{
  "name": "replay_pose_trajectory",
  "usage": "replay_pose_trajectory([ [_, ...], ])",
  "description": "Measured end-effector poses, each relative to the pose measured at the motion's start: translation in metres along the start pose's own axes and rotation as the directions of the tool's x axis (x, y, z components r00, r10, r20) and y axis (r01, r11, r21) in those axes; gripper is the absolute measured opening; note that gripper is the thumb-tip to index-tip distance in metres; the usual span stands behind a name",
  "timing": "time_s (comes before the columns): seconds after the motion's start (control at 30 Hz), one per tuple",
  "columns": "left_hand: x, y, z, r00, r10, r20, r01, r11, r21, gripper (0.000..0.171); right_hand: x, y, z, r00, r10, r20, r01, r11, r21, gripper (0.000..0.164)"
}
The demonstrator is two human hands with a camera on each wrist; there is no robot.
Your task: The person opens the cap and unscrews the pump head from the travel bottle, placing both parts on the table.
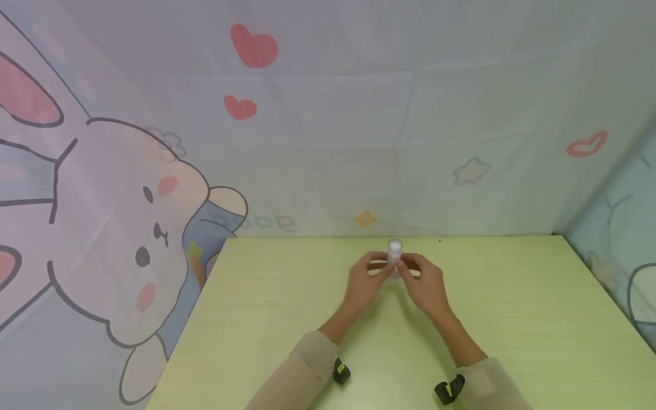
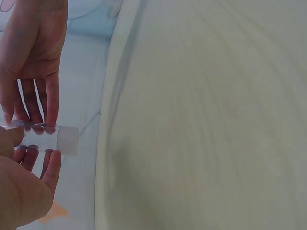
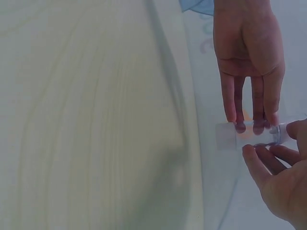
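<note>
A small, clear cylindrical bottle (image 1: 394,251) stands roughly upright between both hands near the table's back edge. Its upper part shows white inside clear plastic. The wrist views show a frosted white end (image 2: 67,141) on the side toward the table. My left hand (image 1: 366,280) pinches the bottle from the left with thumb and fingertips. From the right, my right hand (image 1: 425,283) holds it the same way, thumbs close together on the near side. In the right wrist view, the fingertips (image 3: 249,150) press along the clear wall. Part of the bottle is hidden behind the thumbs.
The pale yellow-green table (image 1: 287,296) reaches back to a hanging cloth (image 1: 328,171) printed with hearts and a rabbit. A second cloth face (image 1: 630,228) borders the right side. Black wrist devices (image 1: 341,371) sit at both cuffs.
</note>
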State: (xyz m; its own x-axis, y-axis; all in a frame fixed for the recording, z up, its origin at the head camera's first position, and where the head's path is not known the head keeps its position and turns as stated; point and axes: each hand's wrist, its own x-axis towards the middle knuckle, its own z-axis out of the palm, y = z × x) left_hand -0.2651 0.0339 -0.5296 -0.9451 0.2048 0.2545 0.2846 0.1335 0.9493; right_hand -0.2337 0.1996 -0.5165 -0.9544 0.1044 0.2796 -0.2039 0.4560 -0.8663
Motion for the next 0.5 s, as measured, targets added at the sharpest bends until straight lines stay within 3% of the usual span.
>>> replay_pose_trajectory([
  [0.5,-0.014,-0.017,-0.018,0.999,-0.044,-0.013,0.045,0.999,0.008,0.029,-0.006,-0.001,0.015,0.995,-0.024,0.092,0.024,1.0,0.003,0.032],
])
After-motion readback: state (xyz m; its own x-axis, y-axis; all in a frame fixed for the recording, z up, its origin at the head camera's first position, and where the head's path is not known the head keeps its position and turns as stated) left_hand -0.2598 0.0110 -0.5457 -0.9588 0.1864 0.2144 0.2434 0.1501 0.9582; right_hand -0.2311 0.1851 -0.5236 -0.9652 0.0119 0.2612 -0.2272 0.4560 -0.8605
